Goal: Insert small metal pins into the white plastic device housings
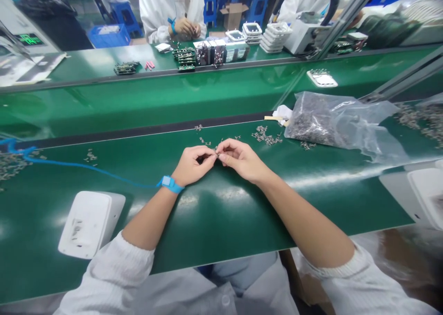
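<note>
Both my hands meet over the green table [242,218], fingertips pinched together. My left hand [194,163], with a blue wrist strap [171,184], grips one side of a tiny metal part [217,155]. My right hand [242,158] pinches that same part from the other side; its exact kind is too small to make out. Just beyond my fingers lie several loose small metal parts [266,136], with a few more [198,127] near the table's back edge.
A clear plastic bag [314,121] of small metal parts lies at right. A white box-shaped device [92,223] stands at left, near a blue cord [93,168]. Across the line, a co-worker [173,15] sits behind circuit boards [184,58] and stacked white frames [275,37].
</note>
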`<state>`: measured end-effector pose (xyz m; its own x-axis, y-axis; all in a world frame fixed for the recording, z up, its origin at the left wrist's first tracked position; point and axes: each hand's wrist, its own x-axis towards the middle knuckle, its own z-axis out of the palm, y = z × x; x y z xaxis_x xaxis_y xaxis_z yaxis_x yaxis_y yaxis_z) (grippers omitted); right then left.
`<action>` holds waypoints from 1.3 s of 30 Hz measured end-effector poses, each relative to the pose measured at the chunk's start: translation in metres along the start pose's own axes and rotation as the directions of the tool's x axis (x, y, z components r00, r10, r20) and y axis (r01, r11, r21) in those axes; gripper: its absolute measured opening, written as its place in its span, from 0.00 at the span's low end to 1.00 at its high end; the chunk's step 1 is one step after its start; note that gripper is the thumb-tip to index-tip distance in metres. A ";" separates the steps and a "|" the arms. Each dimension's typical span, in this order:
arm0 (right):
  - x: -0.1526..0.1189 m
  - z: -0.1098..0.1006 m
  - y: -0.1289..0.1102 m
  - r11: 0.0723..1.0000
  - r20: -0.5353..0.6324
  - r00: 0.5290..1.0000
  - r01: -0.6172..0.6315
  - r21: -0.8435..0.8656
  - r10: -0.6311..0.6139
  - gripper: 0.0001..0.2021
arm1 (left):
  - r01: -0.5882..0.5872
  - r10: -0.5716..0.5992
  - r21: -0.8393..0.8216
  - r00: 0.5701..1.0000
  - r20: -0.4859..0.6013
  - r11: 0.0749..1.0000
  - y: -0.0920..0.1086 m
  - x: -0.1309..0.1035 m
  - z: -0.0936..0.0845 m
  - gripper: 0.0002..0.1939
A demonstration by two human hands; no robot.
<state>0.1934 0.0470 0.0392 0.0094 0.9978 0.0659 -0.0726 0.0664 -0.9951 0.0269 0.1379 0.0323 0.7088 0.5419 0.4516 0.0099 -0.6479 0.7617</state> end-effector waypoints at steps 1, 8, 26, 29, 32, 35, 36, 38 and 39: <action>-0.001 0.001 0.000 0.999 -0.002 1.000 0.017 -0.034 -0.017 0.12 | 0.005 -0.005 -0.008 1.000 -0.014 1.000 0.000 0.000 0.000 0.08; -0.007 0.007 -0.005 0.877 -0.077 0.971 0.167 -0.451 -0.224 0.07 | 0.030 -0.034 -0.078 0.998 -0.045 0.997 -0.003 -0.001 0.000 0.08; -0.007 0.002 -0.012 0.766 0.006 0.954 0.246 -0.594 -0.301 0.03 | -0.123 0.137 0.172 0.988 -0.068 0.977 -0.002 -0.003 0.007 0.06; -0.007 0.004 -0.011 0.840 0.007 0.970 0.213 -0.498 -0.241 0.07 | -0.113 0.122 0.094 0.988 -0.097 0.989 -0.003 -0.002 0.004 0.06; -0.006 0.006 -0.008 0.881 0.011 0.977 0.195 -0.431 -0.211 0.09 | -0.092 0.096 0.039 0.989 -0.116 0.995 -0.003 -0.001 0.001 0.06; -0.006 0.008 -0.006 0.861 -0.026 0.961 0.234 -0.451 -0.274 0.10 | -0.083 0.082 -0.004 0.990 -0.119 0.997 -0.002 0.000 0.000 0.07; -0.006 0.008 -0.005 0.844 -0.034 0.951 0.257 -0.471 -0.308 0.10 | -0.080 0.077 -0.021 0.990 -0.115 0.997 -0.003 0.000 0.000 0.07; -0.006 0.006 -0.004 0.781 -0.023 0.920 0.319 -0.537 -0.391 0.11 | -0.074 0.067 -0.067 0.993 -0.099 0.995 -0.004 -0.001 0.000 0.06; -0.006 0.006 -0.004 0.732 0.002 0.898 0.360 -0.579 -0.440 0.10 | -0.067 0.059 -0.092 0.995 -0.085 0.994 -0.004 -0.001 0.000 0.06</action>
<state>0.1881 0.0408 0.0433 0.0380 0.8668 0.4972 0.5277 0.4051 -0.7466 0.0264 0.1400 0.0283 0.6459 0.5459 0.5337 -0.1025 -0.6308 0.7692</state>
